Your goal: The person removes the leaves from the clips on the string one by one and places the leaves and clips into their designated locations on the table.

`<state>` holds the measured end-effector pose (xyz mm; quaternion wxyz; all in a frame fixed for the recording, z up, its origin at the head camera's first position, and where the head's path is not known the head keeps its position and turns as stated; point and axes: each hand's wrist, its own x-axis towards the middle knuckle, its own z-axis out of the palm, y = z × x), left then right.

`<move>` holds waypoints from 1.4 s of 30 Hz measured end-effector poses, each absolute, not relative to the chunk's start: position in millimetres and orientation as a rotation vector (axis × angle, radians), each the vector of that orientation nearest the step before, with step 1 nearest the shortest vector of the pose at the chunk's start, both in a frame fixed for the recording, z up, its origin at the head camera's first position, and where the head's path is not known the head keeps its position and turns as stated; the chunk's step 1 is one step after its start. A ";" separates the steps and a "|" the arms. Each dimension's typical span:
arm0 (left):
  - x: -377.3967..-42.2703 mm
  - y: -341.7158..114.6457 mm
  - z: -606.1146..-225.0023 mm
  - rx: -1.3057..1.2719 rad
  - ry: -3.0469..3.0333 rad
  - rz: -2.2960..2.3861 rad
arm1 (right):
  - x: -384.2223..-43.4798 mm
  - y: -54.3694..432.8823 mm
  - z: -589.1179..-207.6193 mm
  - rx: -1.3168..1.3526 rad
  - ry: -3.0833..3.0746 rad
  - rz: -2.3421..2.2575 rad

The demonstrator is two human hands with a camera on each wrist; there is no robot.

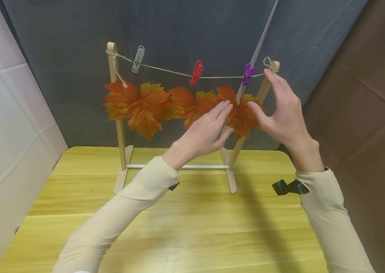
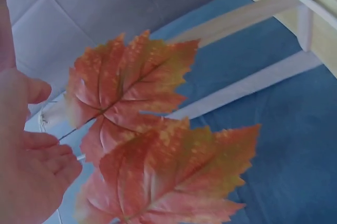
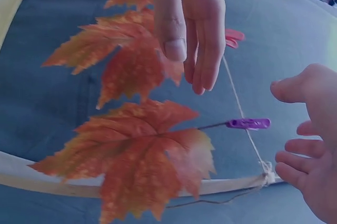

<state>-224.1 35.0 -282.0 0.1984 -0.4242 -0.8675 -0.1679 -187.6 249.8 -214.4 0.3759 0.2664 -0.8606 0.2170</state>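
Three orange maple leaves hang in a row from a string (image 1: 168, 70): a left leaf (image 1: 143, 104), a middle leaf (image 1: 187, 106) and a right leaf (image 1: 241, 115). A purple clothespin (image 1: 248, 74) clips the right leaf's stem to the string. A red clothespin (image 1: 196, 72) and a clear grey clothespin (image 1: 138, 59) sit above the other two. My left hand (image 1: 204, 132) has its fingers extended, overlapping the middle and right leaves in the head view. My right hand (image 3: 316, 139), thumb and fingers spread, is beside the purple clothespin and holds nothing.
Two wooden posts carry the string, the left post (image 1: 121, 140) and the right post (image 1: 264, 89). A white crossbar (image 1: 206, 167) joins their feet on the wooden table (image 1: 192, 227). Dark cloth (image 1: 192, 30) hangs behind, with a pale strip (image 1: 264, 34) slanting down it.
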 end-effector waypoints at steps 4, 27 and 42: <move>-227.0 47.7 -272.7 -1.126 -2.436 -0.492 | -193.2 254.5 -199.4 0.617 -2.212 0.593; -275.7 79.6 -261.3 -0.889 -2.367 -0.835 | -228.1 234.5 -166.3 0.468 -2.515 0.842; -285.6 95.1 -266.6 -0.852 -2.257 -0.961 | -238.1 237.0 -158.8 0.454 -2.602 0.866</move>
